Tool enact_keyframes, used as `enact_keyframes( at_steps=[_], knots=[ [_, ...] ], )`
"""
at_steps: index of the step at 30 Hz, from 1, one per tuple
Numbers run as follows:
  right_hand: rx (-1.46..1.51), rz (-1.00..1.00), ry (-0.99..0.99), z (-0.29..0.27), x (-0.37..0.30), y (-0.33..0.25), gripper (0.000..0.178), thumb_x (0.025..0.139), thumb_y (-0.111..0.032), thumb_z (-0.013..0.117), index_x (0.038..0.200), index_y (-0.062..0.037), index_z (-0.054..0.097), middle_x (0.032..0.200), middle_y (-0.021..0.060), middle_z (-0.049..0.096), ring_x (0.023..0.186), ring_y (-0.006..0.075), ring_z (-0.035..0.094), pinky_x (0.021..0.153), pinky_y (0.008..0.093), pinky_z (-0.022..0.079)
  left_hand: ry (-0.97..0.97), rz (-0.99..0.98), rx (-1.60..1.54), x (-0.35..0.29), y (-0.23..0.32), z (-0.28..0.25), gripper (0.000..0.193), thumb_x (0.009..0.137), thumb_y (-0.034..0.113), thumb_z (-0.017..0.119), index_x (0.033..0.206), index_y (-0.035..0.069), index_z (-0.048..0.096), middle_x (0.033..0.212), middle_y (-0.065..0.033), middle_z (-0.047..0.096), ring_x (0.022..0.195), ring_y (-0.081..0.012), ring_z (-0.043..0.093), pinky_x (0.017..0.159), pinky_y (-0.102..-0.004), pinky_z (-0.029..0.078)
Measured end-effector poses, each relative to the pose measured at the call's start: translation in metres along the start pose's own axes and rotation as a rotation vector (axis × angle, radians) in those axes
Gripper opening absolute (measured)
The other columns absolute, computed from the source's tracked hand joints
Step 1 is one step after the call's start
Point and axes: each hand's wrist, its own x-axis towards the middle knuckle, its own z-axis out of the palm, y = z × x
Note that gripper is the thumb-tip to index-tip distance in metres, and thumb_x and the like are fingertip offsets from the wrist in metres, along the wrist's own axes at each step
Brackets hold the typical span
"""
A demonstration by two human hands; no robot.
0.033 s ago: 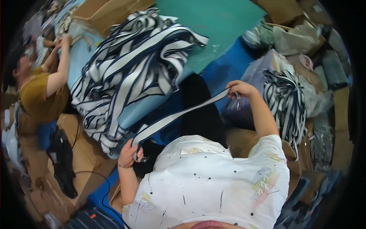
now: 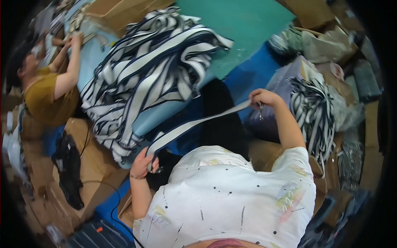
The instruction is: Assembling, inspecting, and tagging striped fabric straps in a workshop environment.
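A white strap with dark navy edges [image 2: 194,122] stretches between my hands, sloping up toward the right. My left hand [image 2: 142,163] is closed round its near end, where the webbing folds over and a small metal fitting shows below the fingers. At the other end, my right hand [image 2: 263,98] pinches the strap, and a metal clip [image 2: 261,111] hangs beneath it. Just beyond the strap, a large heap of matching straps [image 2: 144,70] lies on a light blue surface [image 2: 155,119]. A second bundle of straps [image 2: 312,118] hangs to the right of my right forearm.
At the far left, a co-worker in a mustard top [image 2: 45,97] has both hands raised at a table. A cardboard box [image 2: 118,14] stands behind the heap. A green sheet [image 2: 240,29] lies at the back. Black cloth [image 2: 68,171] rests on cardboard at left, near a cable [image 2: 113,211].
The whole scene has shifted slightly to the right in the picture. Both hands keep the same hold on the strap, which sags a little differently.
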Motion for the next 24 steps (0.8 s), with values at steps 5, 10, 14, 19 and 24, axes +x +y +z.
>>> enact_keyframes(
  at_steps=[5, 10, 14, 19, 24],
  knots=[
    [-1.28, -0.071, 0.15, 0.071, 0.013, -0.022, 0.026, 0.069, -0.011, 0.061, 0.094, -0.0112, 0.067, 0.091, 0.0115, 0.063, 0.089, 0.0278, 0.058, 0.079, 0.0403, 0.044, -0.02, -0.033, 0.175, 0.007, 0.012, 0.016, 0.02, 0.092, 0.014, 0.049, 0.109, 0.003, 0.045, 0.071, -0.0054, 0.053, 0.055, -0.0119, 0.051, 0.05, -0.0233, 0.043],
    [-0.947, -1.009, 0.124, 0.206, 0.005, -0.095, 0.055, 0.056, -0.001, 0.064, 0.11, -0.0069, 0.056, 0.115, 0.0138, 0.056, 0.111, 0.0335, 0.05, 0.088, 0.0415, 0.044, 0.005, -0.096, 0.286, 0.003, 0.012, 0.034, 0.017, 0.093, 0.016, 0.051, 0.105, 0.005, 0.048, 0.071, -0.0027, 0.056, 0.056, -0.0076, 0.052, 0.051, -0.0204, 0.044],
    [-1.032, -1.092, -0.145, 0.274, 0.003, -0.105, 0.075, 0.06, -0.009, 0.072, 0.129, -0.0139, 0.043, 0.133, 0.0104, 0.042, 0.122, 0.0286, 0.041, 0.095, 0.0438, 0.035, -0.136, -0.139, 0.357, 0.014, 0.006, 0.039, 0.016, 0.093, 0.017, 0.051, 0.102, 0.005, 0.047, 0.075, -0.0017, 0.057, 0.06, -0.0063, 0.055, 0.053, -0.0203, 0.045],
    [-0.921, -1.105, -0.161, 0.284, 0.008, -0.095, 0.066, 0.058, -0.004, 0.071, 0.121, -0.0084, 0.05, 0.114, 0.015, 0.05, 0.104, 0.032, 0.051, 0.085, 0.0376, 0.046, -0.133, -0.104, 0.376, 0.007, -0.003, 0.05, 0.015, 0.094, 0.019, 0.049, 0.099, 0.005, 0.047, 0.073, -0.001, 0.056, 0.059, -0.0063, 0.053, 0.053, -0.0194, 0.043],
    [-0.94, -1.231, -0.101, 0.292, 0.007, -0.087, 0.051, 0.063, -0.003, 0.067, 0.112, -0.0088, 0.055, 0.108, 0.0115, 0.052, 0.103, 0.0283, 0.051, 0.087, 0.0381, 0.041, -0.075, -0.157, 0.257, 0.012, -0.015, 0.047, 0.022, 0.094, 0.017, 0.048, 0.111, 0.004, 0.045, 0.082, -0.0052, 0.059, 0.064, -0.0095, 0.056, 0.059, -0.0222, 0.046]
  ],
)
